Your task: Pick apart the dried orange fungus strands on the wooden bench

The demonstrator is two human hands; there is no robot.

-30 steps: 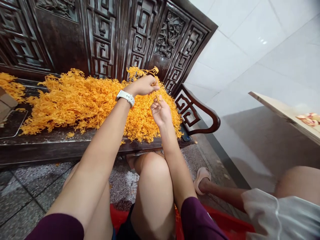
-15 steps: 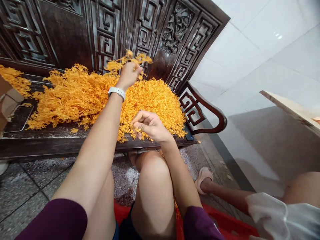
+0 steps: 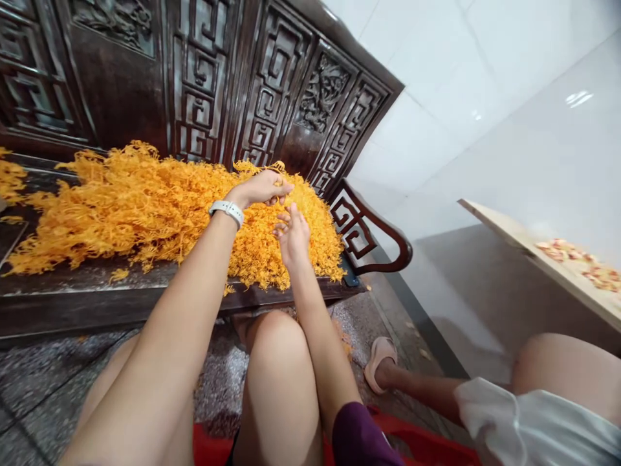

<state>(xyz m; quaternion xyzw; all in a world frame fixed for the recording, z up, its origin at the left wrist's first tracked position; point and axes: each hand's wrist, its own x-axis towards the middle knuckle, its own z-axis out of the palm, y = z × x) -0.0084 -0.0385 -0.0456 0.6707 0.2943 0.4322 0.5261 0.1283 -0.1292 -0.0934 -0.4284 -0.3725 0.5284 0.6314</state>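
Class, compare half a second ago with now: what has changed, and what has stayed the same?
The left hand has come down and rightward, the orange sprig still in its grip. The right hand has moved up and rightward, near it over the orange pile; whether it let go of the orange piece it was pinching is unclear. The pile still lies on the carved bench.

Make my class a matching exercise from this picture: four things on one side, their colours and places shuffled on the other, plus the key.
Things
1. Wristband
2. Heap of stringy pieces
3. Clog
4. Sleeve

Colours and places
A. Pale pinkish, worn by another person
B. Purple, on the right arm
C. White, on the left arm
D. Orange, on the bench

Pairs: 1-C, 2-D, 3-A, 4-B
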